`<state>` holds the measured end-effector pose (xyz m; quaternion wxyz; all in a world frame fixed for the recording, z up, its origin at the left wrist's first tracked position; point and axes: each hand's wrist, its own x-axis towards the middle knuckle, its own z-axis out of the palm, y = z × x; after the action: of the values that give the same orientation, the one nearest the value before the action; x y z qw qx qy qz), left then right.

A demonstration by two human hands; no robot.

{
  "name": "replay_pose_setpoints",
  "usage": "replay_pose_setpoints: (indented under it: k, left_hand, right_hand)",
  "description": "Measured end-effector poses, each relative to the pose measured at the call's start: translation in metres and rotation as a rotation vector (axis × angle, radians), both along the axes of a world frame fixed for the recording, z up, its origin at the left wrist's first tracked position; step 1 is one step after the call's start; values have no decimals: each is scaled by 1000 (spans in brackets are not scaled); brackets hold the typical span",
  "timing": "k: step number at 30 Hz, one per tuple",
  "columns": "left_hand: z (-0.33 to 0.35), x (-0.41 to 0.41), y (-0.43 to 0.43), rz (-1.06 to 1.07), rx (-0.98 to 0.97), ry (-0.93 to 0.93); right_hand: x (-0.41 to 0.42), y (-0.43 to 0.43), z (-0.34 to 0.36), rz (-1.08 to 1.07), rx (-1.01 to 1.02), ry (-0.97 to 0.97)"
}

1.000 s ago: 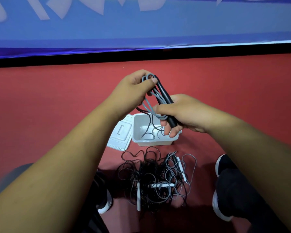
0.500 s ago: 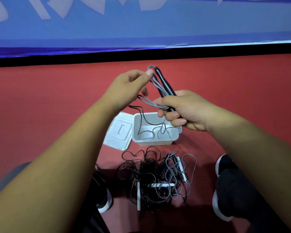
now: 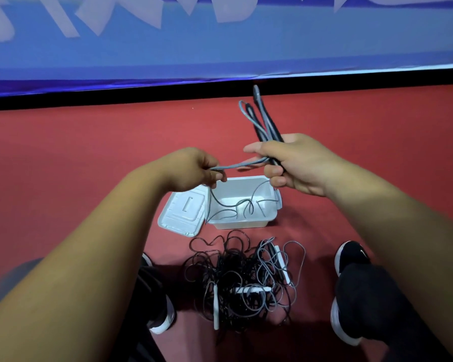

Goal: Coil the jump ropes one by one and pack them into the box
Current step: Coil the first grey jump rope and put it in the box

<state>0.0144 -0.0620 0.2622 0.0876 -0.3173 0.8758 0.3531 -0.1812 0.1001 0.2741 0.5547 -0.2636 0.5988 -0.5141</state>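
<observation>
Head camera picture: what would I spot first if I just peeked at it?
Two hands meet in the middle: the right hand grips a folded rope that sticks up, and the left hand pinches a grey strand of it. Just below sits an open white box with rope trailing in, its lid on its left. Nearest the viewer, a tangled pile of ropes lies on the red floor.

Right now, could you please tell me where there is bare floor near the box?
Bare red floor lies left of the lid, up to the black wall strip, and right of the box, beyond the right shoe. Crowded: the rope pile between the left shoe and the right one.
</observation>
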Motion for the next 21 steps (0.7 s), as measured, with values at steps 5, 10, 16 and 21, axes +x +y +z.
replay_pose_setpoints:
  k: [5,10,16,21]
  left_hand:
    - [2,-4,2,119,-9,191]
    - [11,-4,2,90,274,373]
    - [20,-15,24,-16,366,464]
    - [25,-19,38,-37,296,466]
  right_hand:
    - [8,12,11,484,82,43]
    - [15,21,11,804,194,23]
    - [21,21,-10,872,288,83]
    - [19,15,-28,768,415,198]
